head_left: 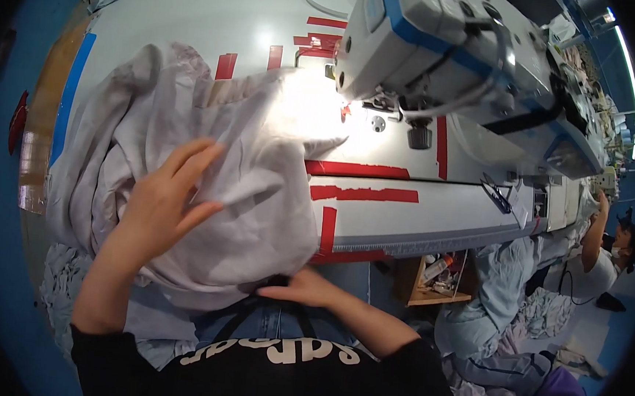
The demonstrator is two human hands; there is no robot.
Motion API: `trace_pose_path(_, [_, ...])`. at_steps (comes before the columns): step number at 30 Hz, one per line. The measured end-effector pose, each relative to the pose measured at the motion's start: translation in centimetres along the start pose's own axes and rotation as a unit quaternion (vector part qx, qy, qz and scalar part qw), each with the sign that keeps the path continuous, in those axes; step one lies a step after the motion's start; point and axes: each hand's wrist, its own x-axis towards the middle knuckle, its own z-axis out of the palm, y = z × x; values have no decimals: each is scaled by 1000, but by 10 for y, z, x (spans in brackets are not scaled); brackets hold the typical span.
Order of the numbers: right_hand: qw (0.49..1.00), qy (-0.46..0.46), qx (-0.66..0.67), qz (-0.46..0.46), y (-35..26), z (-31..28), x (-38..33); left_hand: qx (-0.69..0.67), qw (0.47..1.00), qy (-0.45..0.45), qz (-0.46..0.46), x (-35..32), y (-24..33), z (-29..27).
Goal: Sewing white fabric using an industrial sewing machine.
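Note:
A large pale grey-white cloth garment point(224, 162) lies bunched over the left of the sewing table and hangs over its front edge. Its far right part reaches under the bright lamp by the sewing machine's point(415, 65) needle area. My left hand point(163, 198) is over the middle of the cloth, fingers spread and slightly blurred. Down at the cloth's front edge, above my lap, is my right hand point(307, 287). One digit stretches out to the left, while its other fingers are partly hidden by the cloth; no grip shows.
Red tape strips point(365, 195) mark the white tabletop point(286, 12). Thread snips point(496, 194) lie right of the machine, near a ruler strip point(417, 243) on the front edge. Below is an open wooden drawer point(439, 298). Piled garments point(502, 299) and another person point(600, 262) are at right.

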Motion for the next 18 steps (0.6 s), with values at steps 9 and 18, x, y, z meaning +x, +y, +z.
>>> trace_pose_path(9, [983, -131, -100, -82, 8, 8, -57, 110, 990, 26, -89, 25, -61, 3])
trace_pose_path(18, [936, 70, -277, -204, 65, 39, -65, 28, 978, -55, 200, 34, 54, 64])
